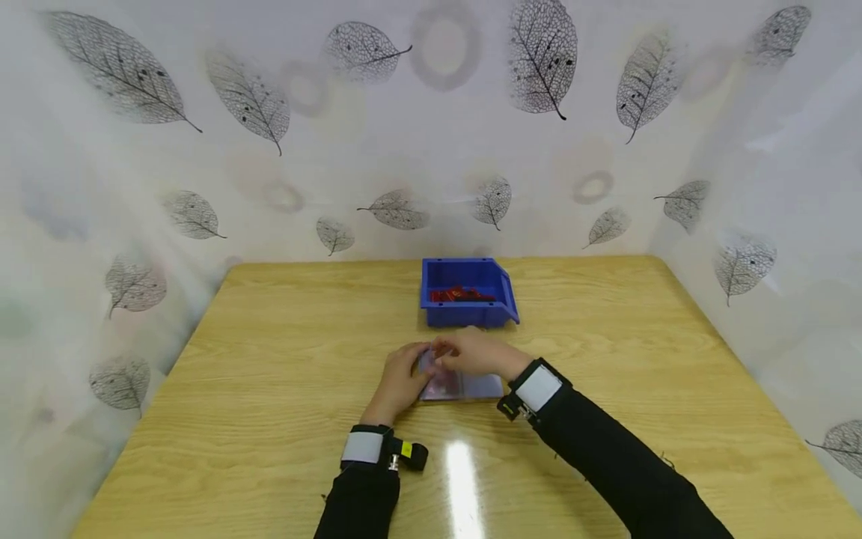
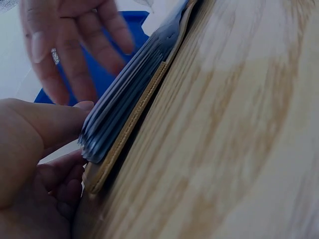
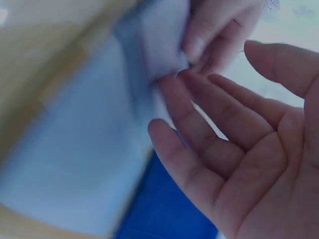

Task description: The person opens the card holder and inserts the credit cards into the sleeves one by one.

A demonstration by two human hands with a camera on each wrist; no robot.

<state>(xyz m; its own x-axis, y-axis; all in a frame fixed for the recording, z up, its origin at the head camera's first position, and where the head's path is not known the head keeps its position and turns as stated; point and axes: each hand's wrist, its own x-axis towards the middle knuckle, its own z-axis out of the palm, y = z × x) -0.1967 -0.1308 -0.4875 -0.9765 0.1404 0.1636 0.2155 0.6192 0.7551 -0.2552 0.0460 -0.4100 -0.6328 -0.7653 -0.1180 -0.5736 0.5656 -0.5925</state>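
Observation:
A card holder (image 1: pixel 483 387) with clear plastic sleeves lies spread on the table in the head view. From the left wrist, its stack of sleeves (image 2: pixel 119 99) shows above a tan stitched cover (image 2: pixel 130 130). My left hand (image 1: pixel 399 383) grips its left edge, thumb against the sleeves and fingers curled lower down. Over the upper part of the holder is my right hand (image 1: pixel 474 352). In the right wrist view that hand's fingers (image 3: pixel 219 144) are spread and loosely bent, fingertips right at a sleeve's edge, nothing gripped. A pale sleeve (image 3: pixel 79 134) there is blurred.
Just behind the card holder stands a blue bin (image 1: pixel 465 316) with red packets (image 1: pixel 461 294) inside. The wooden table (image 1: pixel 303 322) runs back to a leaf-patterned cloth (image 1: pixel 269 195) hanging behind and at both sides.

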